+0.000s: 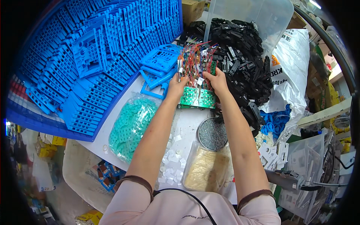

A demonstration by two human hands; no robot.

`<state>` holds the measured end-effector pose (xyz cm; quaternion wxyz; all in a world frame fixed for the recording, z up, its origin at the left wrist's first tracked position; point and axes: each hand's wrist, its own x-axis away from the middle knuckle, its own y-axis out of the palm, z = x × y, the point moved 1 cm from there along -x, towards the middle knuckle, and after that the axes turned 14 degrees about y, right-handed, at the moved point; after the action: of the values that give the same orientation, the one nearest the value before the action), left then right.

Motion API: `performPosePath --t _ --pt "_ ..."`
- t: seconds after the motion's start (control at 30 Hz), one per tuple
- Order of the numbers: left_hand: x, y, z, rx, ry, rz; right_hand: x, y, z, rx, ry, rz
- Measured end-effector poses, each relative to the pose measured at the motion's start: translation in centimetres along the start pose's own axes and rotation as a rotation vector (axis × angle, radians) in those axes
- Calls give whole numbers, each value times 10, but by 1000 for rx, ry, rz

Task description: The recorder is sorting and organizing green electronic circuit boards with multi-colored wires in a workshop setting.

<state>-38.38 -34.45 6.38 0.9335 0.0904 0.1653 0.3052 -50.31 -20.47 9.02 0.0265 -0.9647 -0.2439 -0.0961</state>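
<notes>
Between my two hands is a stack of green circuit boards, with a bundle of red, white and other coloured wires on top. My left hand grips the stack's left side, and my right hand grips its right side, thumb on top. The fingers beneath are hidden. Just left of the boards lie several loose blue plastic frames. A heap of black plastic parts lies close to my right hand.
A blue crate full of blue plastic frames fills the left. Nearer me are a bag of teal parts, a round tin of small metal pieces, a yellowish wrapped block and scattered white pieces. A white sack stands right.
</notes>
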Motion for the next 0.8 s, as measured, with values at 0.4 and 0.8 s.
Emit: performPosePath --t 0.4,0.8 --pt "-33 -12 11 287 -291 -202 -5 -15 -6 -271 277 -286" --pt "-45 18 -33 -167 62 27 -44 -15 21 311 -23 215"
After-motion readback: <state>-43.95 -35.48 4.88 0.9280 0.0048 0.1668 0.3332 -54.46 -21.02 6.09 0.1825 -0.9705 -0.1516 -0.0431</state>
